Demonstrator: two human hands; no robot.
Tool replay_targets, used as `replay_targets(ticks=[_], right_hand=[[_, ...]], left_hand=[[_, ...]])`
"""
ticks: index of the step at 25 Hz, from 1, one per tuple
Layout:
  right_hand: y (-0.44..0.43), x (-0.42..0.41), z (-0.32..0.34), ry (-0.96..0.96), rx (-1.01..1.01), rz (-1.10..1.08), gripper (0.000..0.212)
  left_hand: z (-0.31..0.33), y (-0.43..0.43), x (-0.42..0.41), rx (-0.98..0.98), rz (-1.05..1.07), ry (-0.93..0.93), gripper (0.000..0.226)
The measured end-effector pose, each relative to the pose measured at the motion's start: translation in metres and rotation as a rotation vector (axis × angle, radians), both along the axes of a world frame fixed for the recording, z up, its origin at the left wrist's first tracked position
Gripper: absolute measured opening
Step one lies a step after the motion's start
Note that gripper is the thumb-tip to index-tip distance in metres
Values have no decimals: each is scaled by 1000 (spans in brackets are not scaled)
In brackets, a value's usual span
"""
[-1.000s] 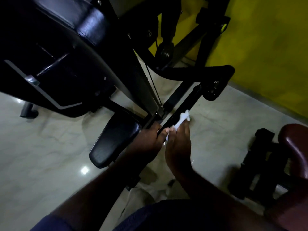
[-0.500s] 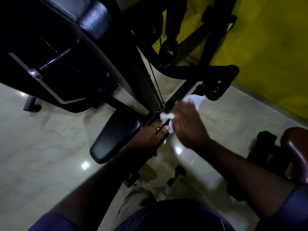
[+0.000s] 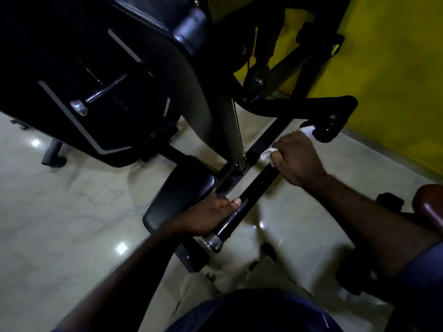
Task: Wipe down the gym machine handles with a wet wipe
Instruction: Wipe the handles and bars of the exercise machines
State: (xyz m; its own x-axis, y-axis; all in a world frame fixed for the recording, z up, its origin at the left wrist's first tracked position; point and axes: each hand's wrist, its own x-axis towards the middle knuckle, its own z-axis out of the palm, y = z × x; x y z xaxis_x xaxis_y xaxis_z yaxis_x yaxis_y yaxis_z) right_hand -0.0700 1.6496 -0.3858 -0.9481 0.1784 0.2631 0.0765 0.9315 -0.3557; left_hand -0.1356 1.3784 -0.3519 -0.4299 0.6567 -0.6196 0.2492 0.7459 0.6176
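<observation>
Filling the upper left of the frame, the black gym machine [image 3: 115,75] shows a big padded body with grey stripes and a silver knob [image 3: 79,107] on its side. Below it lies a pale, glossy floor [image 3: 72,224] with small bright reflections.

Near the centre, a small black pad [image 3: 178,197] sticks out from the frame at a slant. Just right of that pad, the left hand [image 3: 211,216] takes the lower end of the handle [image 3: 254,188], a long black bar running from lower centre up toward the right. Its grip is clamped on the bar, fingers wrapped underneath and the thumb lying along the top. A chrome cap [image 3: 213,243] closes the bar's end just below this hand.

Further up the same bar, right of centre, the right hand [image 3: 299,161] is a fist around the handle with the white wipe [image 3: 267,154] bunched inside; its grip is clamped on the wipe, pressed against the bar. One tuft of the wipe pokes out at the left side of the knuckles, and another shows at the upper right, touching the black joint [image 3: 326,133] where the bar meets the frame.

Behind, a yellow wall [image 3: 395,80] fills the upper right. At the right edge, a reddish-brown seat [image 3: 431,207] is partly in view.
</observation>
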Motion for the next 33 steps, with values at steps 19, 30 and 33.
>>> replay_targets(ticks=[19,30,33], right_hand=[[-317,78,-2,211,-304,-209,25],[-337,32,34,794,-1840,-1130,24],[-324,33,39,836,-2150,-1187,24]], left_hand=[[-22,-96,-20,468,292,-291,39],[-9,-97,-3,531,128,-106,9],[-9,-102,-7,518,30,75,10]])
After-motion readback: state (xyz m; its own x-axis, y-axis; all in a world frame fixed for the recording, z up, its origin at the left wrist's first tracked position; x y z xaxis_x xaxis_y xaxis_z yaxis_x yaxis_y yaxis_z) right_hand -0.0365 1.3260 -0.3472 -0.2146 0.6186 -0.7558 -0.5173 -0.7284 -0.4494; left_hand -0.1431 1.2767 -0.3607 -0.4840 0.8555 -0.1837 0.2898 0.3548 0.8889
